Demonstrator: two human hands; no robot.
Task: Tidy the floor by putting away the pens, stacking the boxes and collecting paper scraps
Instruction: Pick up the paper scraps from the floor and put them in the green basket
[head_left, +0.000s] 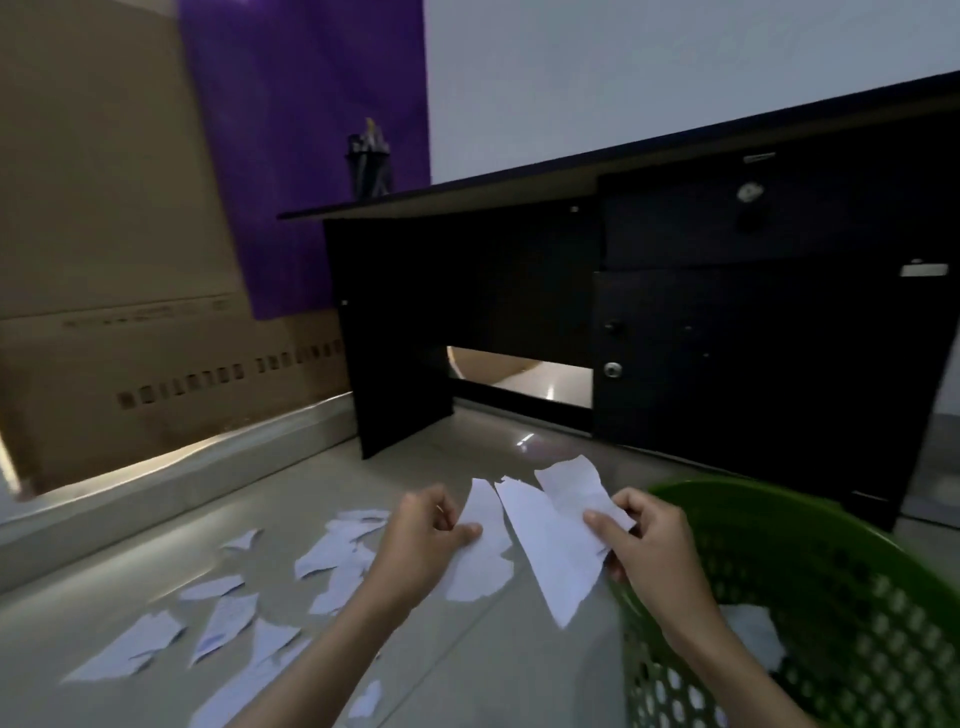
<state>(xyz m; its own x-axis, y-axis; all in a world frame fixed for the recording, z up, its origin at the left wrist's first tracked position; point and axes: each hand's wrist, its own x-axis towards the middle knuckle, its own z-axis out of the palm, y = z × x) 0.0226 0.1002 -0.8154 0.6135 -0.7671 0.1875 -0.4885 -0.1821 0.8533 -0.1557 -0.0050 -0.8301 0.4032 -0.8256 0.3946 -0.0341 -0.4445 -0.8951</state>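
The paper-collecting step looks to be in hand: both hands hold torn pieces just left of the green basket (831, 597), where at least one scrap already lies (the pens seem dealt with, standing in a holder (370, 163) on the far desk (675, 291)). The left hand (421, 540) is pinched shut on a white scrap (483, 556), thumb against curled fingers. The right hand (649, 551) is clamped on a few longer scraps (550, 540), thumb on top. The hands are close but apart. Next, I judge, the held pieces need carrying right over the basket rim and releasing, then a return for the loose scraps (223, 618) strewn on the floor (493, 675) to the near left.
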